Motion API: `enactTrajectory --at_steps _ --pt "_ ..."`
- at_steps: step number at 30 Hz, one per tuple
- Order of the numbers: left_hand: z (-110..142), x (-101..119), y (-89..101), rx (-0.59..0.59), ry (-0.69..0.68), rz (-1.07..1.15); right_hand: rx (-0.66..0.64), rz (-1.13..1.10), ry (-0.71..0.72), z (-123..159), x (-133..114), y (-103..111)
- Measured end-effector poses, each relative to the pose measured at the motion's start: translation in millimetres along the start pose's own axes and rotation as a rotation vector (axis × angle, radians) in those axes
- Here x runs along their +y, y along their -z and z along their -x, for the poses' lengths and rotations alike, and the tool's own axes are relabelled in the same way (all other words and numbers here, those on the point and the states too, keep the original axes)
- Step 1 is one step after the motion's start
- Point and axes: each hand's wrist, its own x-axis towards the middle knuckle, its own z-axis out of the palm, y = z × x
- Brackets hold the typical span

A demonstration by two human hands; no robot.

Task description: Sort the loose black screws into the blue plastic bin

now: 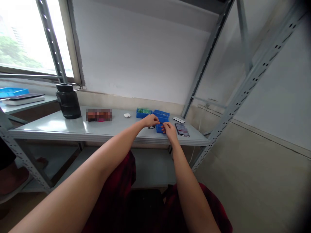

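Both my hands are raised over the front right part of the grey metal shelf (116,129). My left hand (151,120) is closed in a pinch, and what it holds is too small to name. Close beside it, my right hand (168,127) also pinches with its fingertips; anything in them cannot be made out. Below the hands sits a small blue bin (159,128), partly covered by them. Behind stand a blue bin with green contents (143,113) and another blue bin (161,115) holding small bits. Small dark pieces (152,127) lie under my left hand.
A phone (181,129) and a white flat object (178,119) lie to the right. Leftward are a white earbud case (127,115), a blurred reddish item (99,115) and a black bottle (68,101). Metal uprights (206,61) frame the shelf. Another person's foot (17,179) shows at lower left.
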Motion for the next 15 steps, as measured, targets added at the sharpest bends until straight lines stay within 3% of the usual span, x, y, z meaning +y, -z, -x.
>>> enactTrajectory --at_steps 4,15 --pt "0.9 2.8 2.6 0.052 0.034 0.083 -0.013 -0.001 -0.002 0.0 -0.1 -1.5" --pt "-3.6 0.2 -0.9 0.012 -0.007 0.059 -0.008 -0.026 0.010 1.4 -1.9 -4.9"
